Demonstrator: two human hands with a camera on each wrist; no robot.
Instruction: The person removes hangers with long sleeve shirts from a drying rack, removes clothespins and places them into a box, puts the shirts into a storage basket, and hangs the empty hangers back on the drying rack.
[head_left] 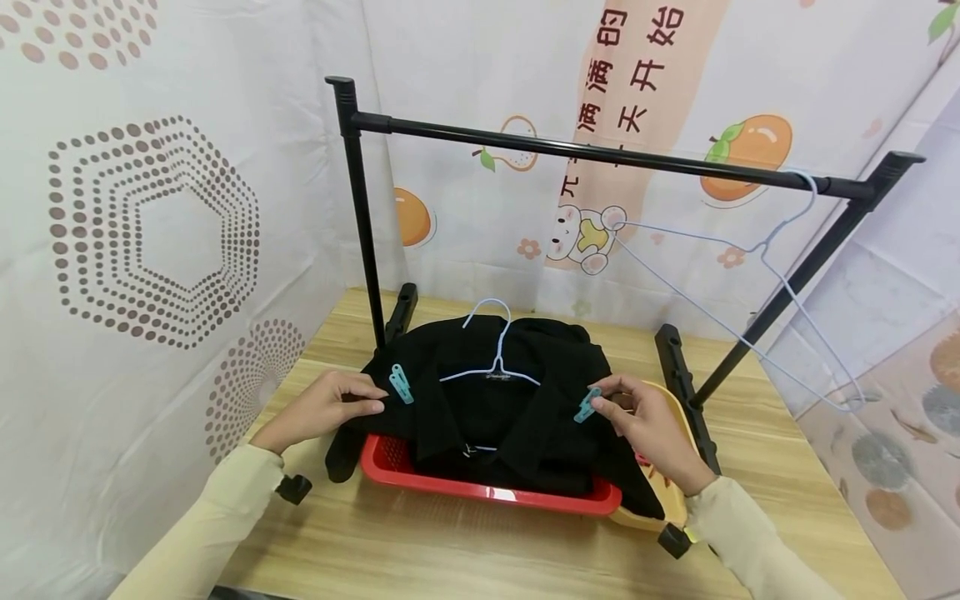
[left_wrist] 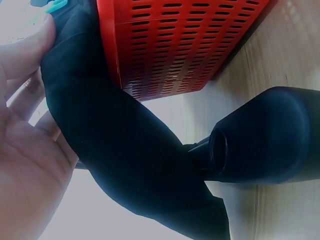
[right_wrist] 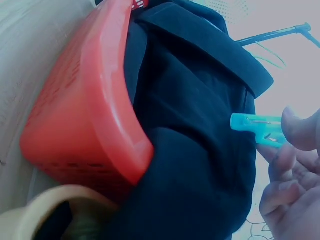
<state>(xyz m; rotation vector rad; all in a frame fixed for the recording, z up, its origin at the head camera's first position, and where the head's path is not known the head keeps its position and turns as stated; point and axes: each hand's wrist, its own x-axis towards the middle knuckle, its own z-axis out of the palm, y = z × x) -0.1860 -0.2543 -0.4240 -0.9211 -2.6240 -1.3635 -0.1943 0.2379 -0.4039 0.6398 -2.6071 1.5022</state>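
A black collared garment lies over a red basket, a pale blue wire hanger inside its neck. One teal clothespin sits on its left shoulder. My left hand is just beside that clothespin, thumb and forefinger pinching the garment's edge; in the left wrist view the other fingers go behind the black sleeve. With thumb and forefinger, my right hand pinches a second teal clothespin at the right shoulder. In the right wrist view this clothespin overlaps the cloth.
A black rack stands around the basket, its bar running across above. Another blue wire hanger hangs at the bar's right end. A yellow container is partly hidden beneath the right sleeve. Patterned curtains surround the wooden table.
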